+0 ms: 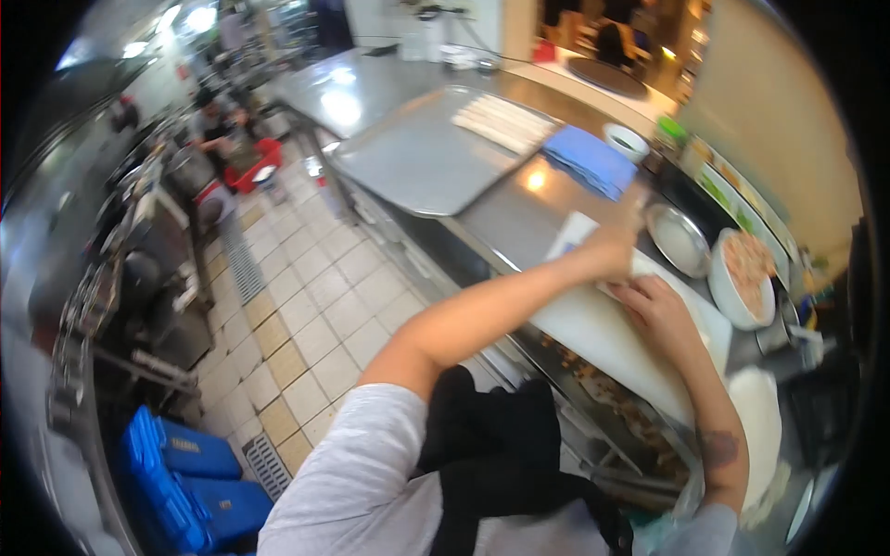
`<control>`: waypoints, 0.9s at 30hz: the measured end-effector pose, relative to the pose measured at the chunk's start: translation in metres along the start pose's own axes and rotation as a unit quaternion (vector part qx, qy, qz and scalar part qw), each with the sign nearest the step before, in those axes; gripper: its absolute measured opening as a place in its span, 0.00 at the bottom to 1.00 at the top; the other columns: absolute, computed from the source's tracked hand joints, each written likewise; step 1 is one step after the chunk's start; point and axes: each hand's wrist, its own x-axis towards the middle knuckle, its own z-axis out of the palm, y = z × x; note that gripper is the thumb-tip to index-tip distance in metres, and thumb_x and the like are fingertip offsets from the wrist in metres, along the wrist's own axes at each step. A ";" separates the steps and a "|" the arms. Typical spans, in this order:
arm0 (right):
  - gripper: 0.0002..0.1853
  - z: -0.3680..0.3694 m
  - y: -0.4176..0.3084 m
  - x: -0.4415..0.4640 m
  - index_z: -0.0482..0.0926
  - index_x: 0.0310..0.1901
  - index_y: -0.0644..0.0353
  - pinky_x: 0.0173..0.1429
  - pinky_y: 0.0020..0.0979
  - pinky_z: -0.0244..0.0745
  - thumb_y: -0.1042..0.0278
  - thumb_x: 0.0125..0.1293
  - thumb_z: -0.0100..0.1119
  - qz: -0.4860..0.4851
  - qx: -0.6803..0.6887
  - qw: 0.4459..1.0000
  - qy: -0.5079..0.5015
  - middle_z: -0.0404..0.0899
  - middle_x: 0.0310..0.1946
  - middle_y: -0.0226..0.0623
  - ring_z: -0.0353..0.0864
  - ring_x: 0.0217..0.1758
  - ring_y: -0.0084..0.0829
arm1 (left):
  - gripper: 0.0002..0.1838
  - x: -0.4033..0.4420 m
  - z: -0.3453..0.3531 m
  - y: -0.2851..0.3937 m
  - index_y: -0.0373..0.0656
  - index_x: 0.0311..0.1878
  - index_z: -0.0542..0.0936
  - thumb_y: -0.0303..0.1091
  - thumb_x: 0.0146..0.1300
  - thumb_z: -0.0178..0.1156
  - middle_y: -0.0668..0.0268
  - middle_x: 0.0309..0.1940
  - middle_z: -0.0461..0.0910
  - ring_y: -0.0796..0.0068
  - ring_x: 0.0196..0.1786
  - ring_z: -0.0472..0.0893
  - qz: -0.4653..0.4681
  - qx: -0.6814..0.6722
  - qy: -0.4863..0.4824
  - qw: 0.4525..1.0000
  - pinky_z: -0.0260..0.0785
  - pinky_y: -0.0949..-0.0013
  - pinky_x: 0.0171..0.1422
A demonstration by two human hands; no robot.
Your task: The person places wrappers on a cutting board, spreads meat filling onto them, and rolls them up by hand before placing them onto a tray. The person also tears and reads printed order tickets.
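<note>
My left hand (607,252) is over the far end of a white cutting board (593,324), its fingers smeared by motion. Close beside it, my right hand (656,308) has its fingers curled and pressed on a pale strip of dough (642,265), mostly covered by the hands. A white cloth or paper with a blue mark (572,233) lies just past the board. To the right are a steel bowl (679,239) and a white bowl of pinkish minced filling (746,269). A pale stack of flat dough sheets (756,426) lies beside my right forearm.
Several long white rolls (503,123) lie on a large metal tray (417,162). A folded blue cloth (591,161) and a small white bowl (626,141) sit further back. Blue bins (199,482) stand on the tiled floor at left. Another person (211,125) crouches by a red crate (253,165).
</note>
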 end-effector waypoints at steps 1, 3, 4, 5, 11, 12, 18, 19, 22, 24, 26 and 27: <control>0.17 0.002 0.003 0.000 0.82 0.50 0.57 0.54 0.37 0.75 0.75 0.57 0.60 -0.002 0.009 1.000 0.005 0.80 0.43 0.38 0.79 0.48 0.40 | 0.11 0.001 -0.001 0.000 0.35 0.26 0.85 0.30 0.38 0.70 0.45 0.29 0.84 0.50 0.36 0.86 -0.001 -0.020 -0.020 1.000 0.79 0.55 0.42; 0.20 0.001 0.005 0.001 0.82 0.54 0.52 0.52 0.38 0.76 0.77 0.58 0.62 0.000 0.027 1.000 -0.001 0.80 0.41 0.38 0.79 0.46 0.40 | 0.09 0.008 0.000 -0.004 0.36 0.27 0.85 0.31 0.43 0.66 0.45 0.27 0.84 0.53 0.34 0.86 0.003 -0.039 -0.061 0.997 0.78 0.55 0.41; 0.20 0.001 0.005 0.000 0.82 0.54 0.52 0.52 0.38 0.76 0.77 0.58 0.62 0.023 0.018 1.000 -0.001 0.80 0.41 0.38 0.79 0.46 0.40 | 0.08 0.011 -0.001 -0.005 0.36 0.27 0.85 0.31 0.45 0.65 0.45 0.25 0.83 0.54 0.32 0.86 0.007 -0.038 -0.078 0.996 0.78 0.55 0.41; 0.21 0.001 0.004 0.001 0.82 0.55 0.52 0.52 0.38 0.76 0.76 0.58 0.62 0.009 0.013 1.000 -0.001 0.79 0.42 0.37 0.79 0.46 0.40 | 0.08 0.013 -0.002 -0.003 0.35 0.30 0.85 0.31 0.49 0.64 0.48 0.27 0.84 0.58 0.33 0.86 -0.002 -0.042 -0.079 0.996 0.78 0.58 0.41; 0.20 -0.003 0.006 0.000 0.80 0.55 0.53 0.55 0.37 0.75 0.75 0.59 0.56 0.002 0.021 1.000 -0.017 0.79 0.41 0.37 0.79 0.48 0.39 | 0.09 0.016 0.001 -0.024 0.33 0.44 0.82 0.29 0.66 0.60 0.58 0.37 0.85 0.70 0.36 0.86 -0.116 -0.449 -0.109 0.879 0.80 0.68 0.43; 0.20 -0.004 0.007 0.000 0.80 0.55 0.53 0.55 0.38 0.75 0.75 0.59 0.57 0.007 0.027 0.999 -0.032 0.79 0.41 0.37 0.79 0.47 0.39 | 0.09 0.011 -0.002 -0.027 0.33 0.47 0.81 0.29 0.68 0.60 0.60 0.39 0.84 0.71 0.37 0.85 -0.109 -0.516 -0.056 0.848 0.80 0.70 0.45; 0.24 -0.004 0.010 0.002 0.81 0.56 0.53 0.53 0.39 0.75 0.79 0.55 0.62 0.012 0.056 0.998 -0.032 0.78 0.41 0.38 0.78 0.46 0.41 | 0.09 -0.057 -0.044 -0.017 0.34 0.45 0.82 0.26 0.62 0.64 0.58 0.41 0.85 0.72 0.44 0.85 -0.079 -0.224 -0.018 0.971 0.78 0.67 0.49; 0.24 -0.006 0.011 0.003 0.81 0.56 0.53 0.53 0.39 0.75 0.79 0.55 0.62 0.017 0.057 0.998 -0.031 0.78 0.41 0.38 0.78 0.46 0.41 | 0.09 -0.065 -0.039 -0.016 0.34 0.45 0.82 0.26 0.62 0.64 0.58 0.41 0.85 0.72 0.44 0.85 -0.076 -0.224 -0.022 0.971 0.78 0.67 0.49; 0.23 -0.011 0.014 0.005 0.81 0.55 0.56 0.53 0.41 0.75 0.79 0.55 0.61 0.032 0.097 0.993 -0.053 0.78 0.41 0.40 0.78 0.47 0.43 | 0.10 -0.077 -0.024 -0.014 0.35 0.43 0.83 0.23 0.57 0.66 0.58 0.43 0.85 0.65 0.47 0.84 0.142 -0.139 0.046 0.979 0.76 0.64 0.51; 0.23 -0.013 0.017 0.002 0.81 0.55 0.58 0.55 0.41 0.75 0.79 0.55 0.61 0.032 0.123 0.990 -0.055 0.80 0.44 0.42 0.79 0.49 0.45 | 0.13 -0.078 -0.017 -0.009 0.37 0.42 0.84 0.22 0.52 0.68 0.57 0.43 0.83 0.58 0.48 0.83 0.178 -0.072 0.090 0.977 0.76 0.62 0.52; 0.22 -0.019 0.020 -0.004 0.81 0.55 0.58 0.56 0.41 0.75 0.80 0.55 0.62 0.055 0.144 0.987 -0.054 0.81 0.45 0.42 0.80 0.50 0.45 | 0.13 -0.076 -0.015 -0.012 0.36 0.42 0.83 0.22 0.51 0.68 0.58 0.43 0.83 0.57 0.48 0.82 0.196 -0.050 0.084 0.976 0.76 0.61 0.52; 0.22 -0.024 0.022 -0.010 0.82 0.55 0.59 0.57 0.42 0.75 0.80 0.55 0.63 0.065 0.167 0.982 -0.056 0.82 0.46 0.43 0.80 0.51 0.46 | 0.13 -0.075 -0.015 -0.014 0.36 0.42 0.83 0.21 0.51 0.68 0.58 0.42 0.83 0.56 0.47 0.82 0.204 -0.024 0.088 0.975 0.76 0.61 0.51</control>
